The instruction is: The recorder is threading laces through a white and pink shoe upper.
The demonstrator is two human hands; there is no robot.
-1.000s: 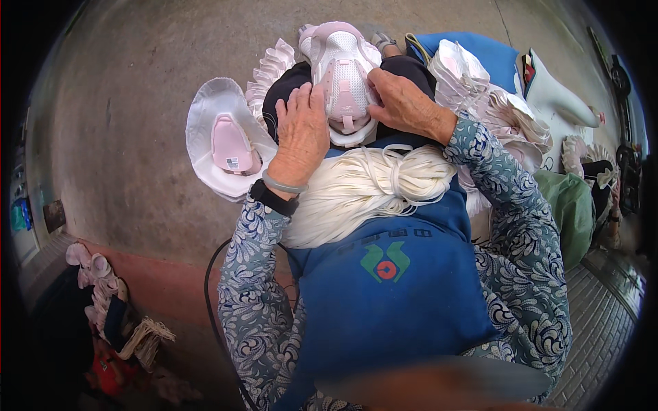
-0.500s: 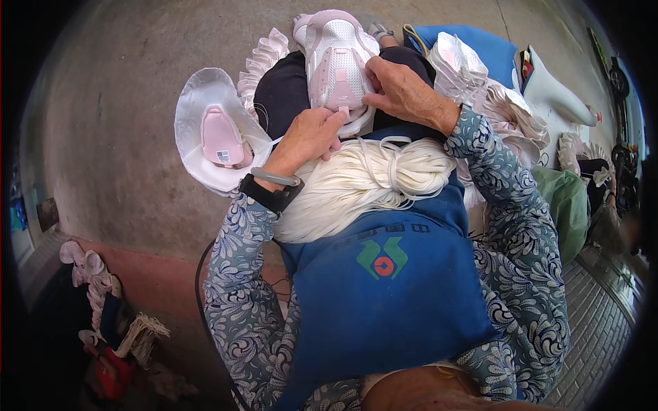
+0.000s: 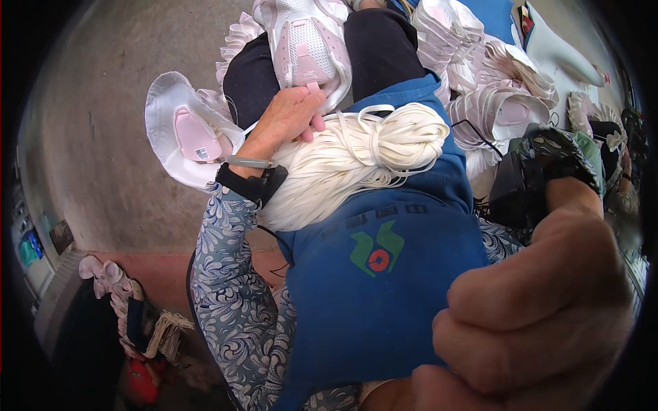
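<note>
A white and pink shoe upper (image 3: pixel 305 51) lies across dark-trousered legs at the top of the view. My left hand (image 3: pixel 291 116) pinches the upper at its pink tongue tab, with fingers curled inward. Just below, a tied bundle of white shoelaces (image 3: pixel 363 151) rests on the blue apron (image 3: pixel 384 308) over my lap. My right hand (image 3: pixel 534 308) looms large and close at the lower right, raised off the upper with its fingers curled closed. Whatever those fingers hold, if anything, is hidden.
Another white upper with a pink tongue (image 3: pixel 195 137) sits at the left. Stacks of pink and white uppers (image 3: pixel 507 113) stand on the right, beside a white curved surface (image 3: pixel 562 55). More pink pieces (image 3: pixel 116 294) and a cord bunch (image 3: pixel 168 332) are at lower left.
My right hand has let go of the upper and swung down and right, close to the camera. My left hand keeps its place on the tongue tab. The view has shifted slightly.
</note>
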